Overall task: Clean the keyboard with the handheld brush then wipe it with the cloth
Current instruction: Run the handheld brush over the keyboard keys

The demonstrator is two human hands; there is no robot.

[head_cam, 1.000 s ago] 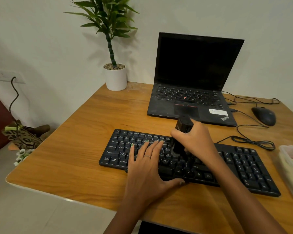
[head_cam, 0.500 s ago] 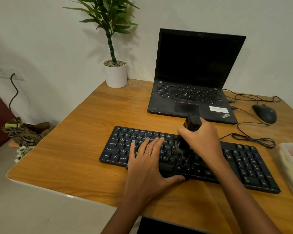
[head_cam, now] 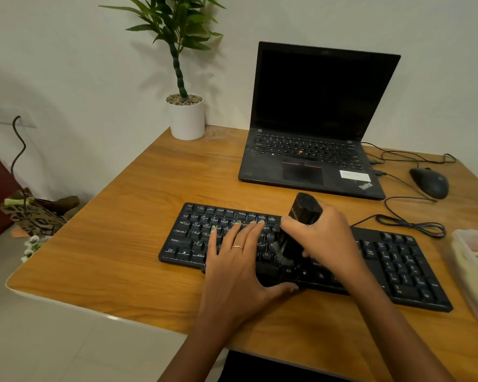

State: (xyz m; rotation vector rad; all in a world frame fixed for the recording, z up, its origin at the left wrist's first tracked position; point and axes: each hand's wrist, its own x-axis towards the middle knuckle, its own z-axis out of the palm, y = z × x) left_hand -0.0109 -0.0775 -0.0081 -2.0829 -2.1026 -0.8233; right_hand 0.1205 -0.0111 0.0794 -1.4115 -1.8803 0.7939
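Note:
A black full-size keyboard (head_cam: 392,260) lies across the front of the wooden desk (head_cam: 127,244). My left hand (head_cam: 238,260) rests flat on its left-middle keys, fingers straight and thumb along the front edge. My right hand (head_cam: 329,238) grips a black handheld brush (head_cam: 304,209) upright, its bristles down on the keys at the keyboard's middle. In the clear plastic container (head_cam: 464,244) at the right edge lies something pale; I cannot tell whether it is the cloth.
An open black laptop (head_cam: 315,111) stands behind the keyboard. A black mouse (head_cam: 429,183) and looped cables (head_cam: 409,221) lie at the right. A white potted plant (head_cam: 186,117) stands at the back left. The desk's left edge drops to the floor.
My right hand has shifted the brush slightly across the middle keys. The view has tilted a little. My left hand stays flat on the keyboard.

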